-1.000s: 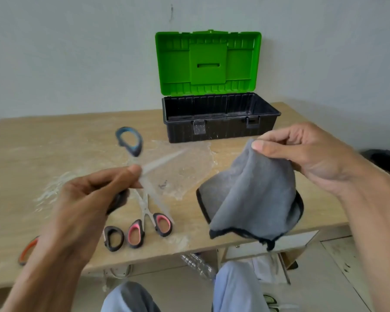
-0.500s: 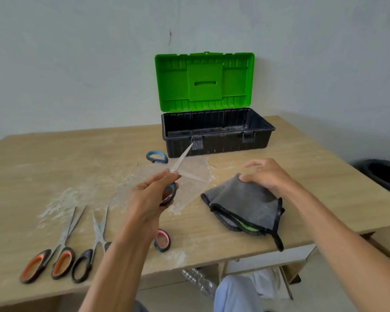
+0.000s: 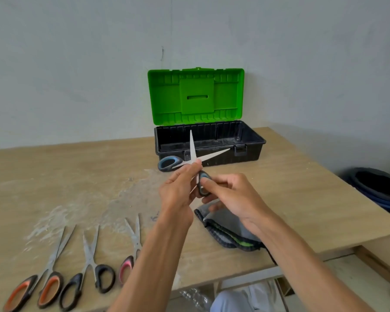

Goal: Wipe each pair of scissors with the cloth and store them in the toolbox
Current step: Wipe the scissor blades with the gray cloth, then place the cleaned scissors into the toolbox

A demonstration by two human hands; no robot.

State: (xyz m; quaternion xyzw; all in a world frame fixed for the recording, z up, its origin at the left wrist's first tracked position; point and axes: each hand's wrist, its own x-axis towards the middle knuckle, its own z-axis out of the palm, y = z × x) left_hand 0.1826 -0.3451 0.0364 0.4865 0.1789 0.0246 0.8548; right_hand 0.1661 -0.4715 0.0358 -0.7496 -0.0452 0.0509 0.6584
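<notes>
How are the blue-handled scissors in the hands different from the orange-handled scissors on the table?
The blue-handled scissors are held up by both hands in front of the toolbox; the orange-handled scissors lie flat on the table, untouched. The blue pair's blades are spread wide; the orange pair's are only slightly apart. The blue pair's blades look clean and bright; the orange pair's look duller. Both have metal blades and dark-rimmed handles.

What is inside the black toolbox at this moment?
The toolbox stands open, and the visible inner walls and floor strip show no scissors. The front wall and the raised blue-handled scissors hide the near floor, so that part cannot be checked.
</notes>
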